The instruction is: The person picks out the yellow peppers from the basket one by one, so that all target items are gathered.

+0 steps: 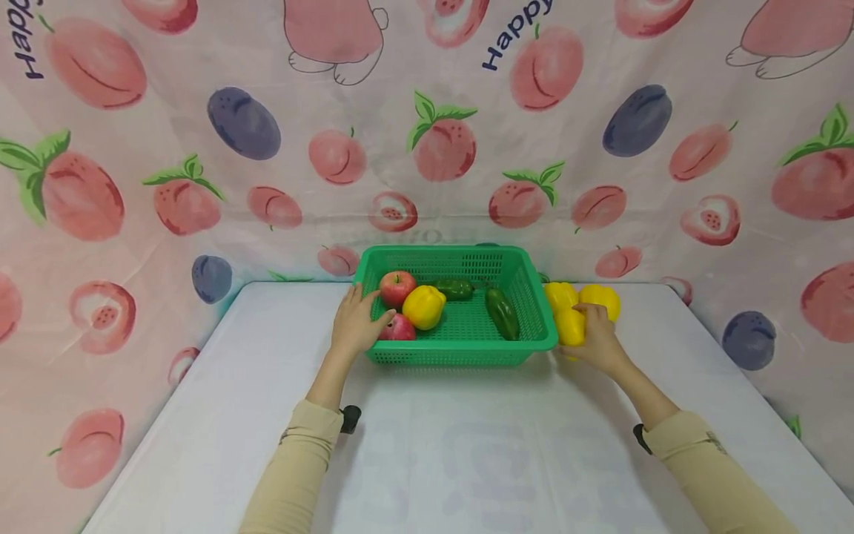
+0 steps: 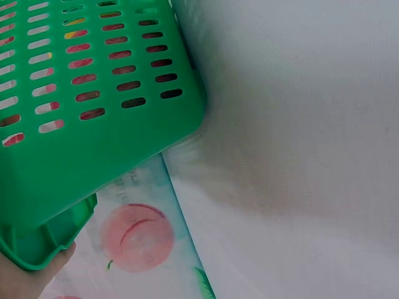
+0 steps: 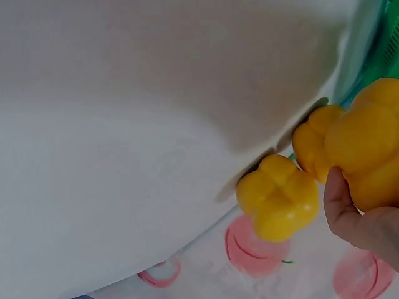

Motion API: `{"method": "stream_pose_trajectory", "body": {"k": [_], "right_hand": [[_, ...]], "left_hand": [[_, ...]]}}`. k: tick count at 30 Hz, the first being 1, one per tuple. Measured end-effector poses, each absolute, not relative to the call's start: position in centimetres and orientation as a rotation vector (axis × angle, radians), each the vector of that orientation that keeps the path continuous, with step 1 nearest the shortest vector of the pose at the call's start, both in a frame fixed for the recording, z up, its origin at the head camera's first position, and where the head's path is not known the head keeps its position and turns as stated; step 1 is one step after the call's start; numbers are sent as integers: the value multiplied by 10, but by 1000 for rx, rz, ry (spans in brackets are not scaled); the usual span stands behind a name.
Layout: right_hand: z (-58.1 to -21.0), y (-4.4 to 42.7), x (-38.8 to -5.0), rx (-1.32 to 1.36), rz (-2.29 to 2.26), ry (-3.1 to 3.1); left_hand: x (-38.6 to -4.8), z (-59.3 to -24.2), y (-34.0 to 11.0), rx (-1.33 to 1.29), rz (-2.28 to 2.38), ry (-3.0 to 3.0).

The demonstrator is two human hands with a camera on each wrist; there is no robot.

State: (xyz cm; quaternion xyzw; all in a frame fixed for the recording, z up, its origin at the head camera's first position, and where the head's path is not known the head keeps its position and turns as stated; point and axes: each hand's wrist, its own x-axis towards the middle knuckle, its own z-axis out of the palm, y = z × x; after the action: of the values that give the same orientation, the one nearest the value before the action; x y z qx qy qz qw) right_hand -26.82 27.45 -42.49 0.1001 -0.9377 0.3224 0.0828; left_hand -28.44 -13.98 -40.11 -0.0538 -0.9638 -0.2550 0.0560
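Observation:
A green plastic basket (image 1: 460, 345) stands on the white table. My left hand (image 1: 356, 320) holds its left rim, thumb toward the inside; in the left wrist view only part of that hand (image 2: 28, 271) shows at the rim. My right hand (image 1: 598, 343) grips a yellow bell pepper (image 1: 570, 327) just outside the basket's right wall. Two more yellow bell peppers, one behind (image 1: 560, 295) and one farther right (image 1: 603, 298), lie beside it. The right wrist view shows the gripped pepper (image 3: 368, 140) nearest, with a finger against it.
Inside the basket are a red apple (image 1: 397, 288), a yellow pepper-like piece (image 1: 423, 308), a pomegranate-like red fruit (image 1: 399, 328) and two long dark green vegetables (image 1: 502, 315). A fruit-print cloth (image 1: 427, 200) hangs behind the table (image 1: 454, 445).

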Motion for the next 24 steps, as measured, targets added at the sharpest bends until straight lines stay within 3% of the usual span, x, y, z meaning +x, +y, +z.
{"method": "stream_pose_trajectory", "body": {"k": [24], "right_hand": [[-441, 269, -281, 235, 735, -2929]], "left_hand": [[-285, -403, -141, -154, -782, -2922]]}}
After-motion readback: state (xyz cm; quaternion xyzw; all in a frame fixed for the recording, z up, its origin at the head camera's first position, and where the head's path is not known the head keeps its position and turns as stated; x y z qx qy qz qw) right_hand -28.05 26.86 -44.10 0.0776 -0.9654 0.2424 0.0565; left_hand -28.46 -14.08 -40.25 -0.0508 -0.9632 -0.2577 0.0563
